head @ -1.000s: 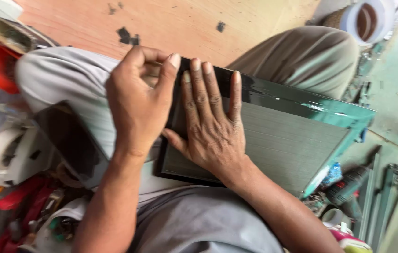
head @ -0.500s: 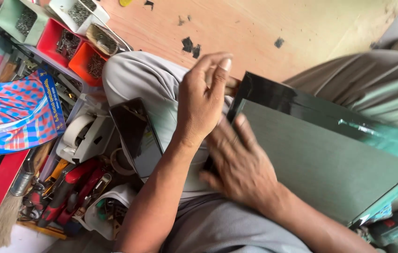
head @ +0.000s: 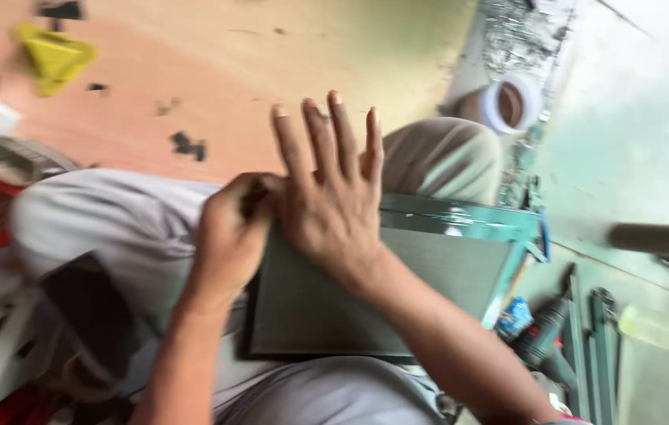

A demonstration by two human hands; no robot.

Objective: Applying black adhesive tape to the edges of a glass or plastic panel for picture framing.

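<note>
Left hand: the left hand is curled narrow, fingertips pinching at the upper left corner of the dark framed panel.
Right hand: the right hand lies flat with fingers spread wide, palm pressing the panel near the same corner; it holds nothing closed.
Panel, place: it rests across the person's lap, on grey trousers, its far edge a glossy green strip.
Panel, handling: it looks flat and stiff, like a thin framed sheet; probably light, though the glossy rim may be slippery.
Panel, where to hold: the frame edges and corners seem the safest grip; the broad grey face is better pressed than pinched.
Around: a cordless drill lies on the floor to the right, a roll of white tape beyond the knee, a yellow scrap on the wooden floor.
Blur: finer detail at the corner cannot be told.
</note>
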